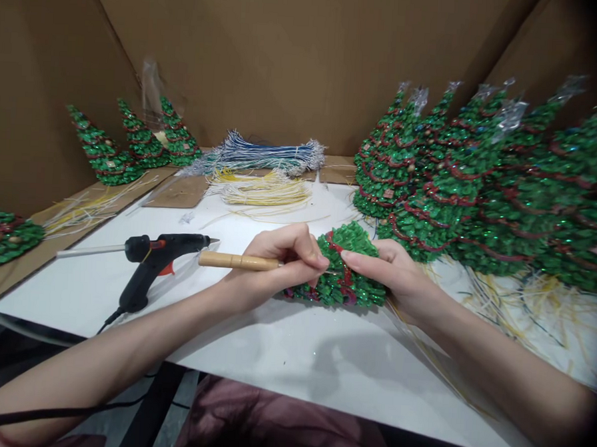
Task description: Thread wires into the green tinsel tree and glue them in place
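Low over the white board, a small green tree with red garland [355, 243] lies on its side between my hands. My left hand [281, 259] is closed around a wooden-handled tool [239, 261], whose thin metal tip points at the tree's surface. My right hand [396, 275] grips the tree from the right, thumb on top near the red garland. The fingers behind the tree are hidden. Yellow and white wires trail from under my right hand.
A black glue gun [149, 262] lies at the left. Bundled blue wires [267, 153] and yellow wires [267, 190] lie at the back. Several decorated trees [440, 184] stand at the right, with loose wires [544, 306] before them; more trees [102, 150] stand back left.
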A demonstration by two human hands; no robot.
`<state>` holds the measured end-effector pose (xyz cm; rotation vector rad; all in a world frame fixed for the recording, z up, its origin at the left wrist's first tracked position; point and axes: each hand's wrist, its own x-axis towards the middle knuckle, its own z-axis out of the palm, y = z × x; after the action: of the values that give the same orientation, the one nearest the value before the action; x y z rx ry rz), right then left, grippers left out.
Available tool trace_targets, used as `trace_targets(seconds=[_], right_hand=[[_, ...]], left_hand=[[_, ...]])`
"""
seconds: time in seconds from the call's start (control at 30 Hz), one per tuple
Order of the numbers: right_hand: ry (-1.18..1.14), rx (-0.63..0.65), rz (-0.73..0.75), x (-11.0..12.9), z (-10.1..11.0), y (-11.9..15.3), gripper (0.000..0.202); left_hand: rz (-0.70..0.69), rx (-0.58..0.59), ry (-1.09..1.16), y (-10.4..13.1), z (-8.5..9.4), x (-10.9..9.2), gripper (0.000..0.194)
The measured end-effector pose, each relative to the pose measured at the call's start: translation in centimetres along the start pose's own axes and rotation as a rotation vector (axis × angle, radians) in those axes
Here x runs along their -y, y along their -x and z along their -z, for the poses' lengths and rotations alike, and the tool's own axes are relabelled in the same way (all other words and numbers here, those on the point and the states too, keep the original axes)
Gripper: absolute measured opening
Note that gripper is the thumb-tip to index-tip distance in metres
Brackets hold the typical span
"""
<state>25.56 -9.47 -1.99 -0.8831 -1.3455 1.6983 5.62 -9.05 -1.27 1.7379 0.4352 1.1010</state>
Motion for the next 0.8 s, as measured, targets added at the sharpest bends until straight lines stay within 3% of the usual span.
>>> trace_targets(seconds=[0.23,0.33,0.5,0.8], right_hand=[[0.031,0.008,-0.003,-0.3,0.3,0.0,0.027],[0.024,0.000,0.006,-0.3,0.2,0.0,0.028],[0.044,-0.015,-0.007,-0.1,0.2,0.0,0.029],[0.068,-0.028,-0.047,-0.1,0.2,0.1,0.033]], left_hand=[[0.070,-0.042,0.215,-0.3,0.4,0.0,0.004],[0.109,-0.041,0.255,-0.5,0.8,-0.4,0.012],[0.111,-0.115,0.237,-0.7,1.6,-0.8,0.023],[0.092,-0.288,0.088,-1.1,2.9,0.3,0.026]])
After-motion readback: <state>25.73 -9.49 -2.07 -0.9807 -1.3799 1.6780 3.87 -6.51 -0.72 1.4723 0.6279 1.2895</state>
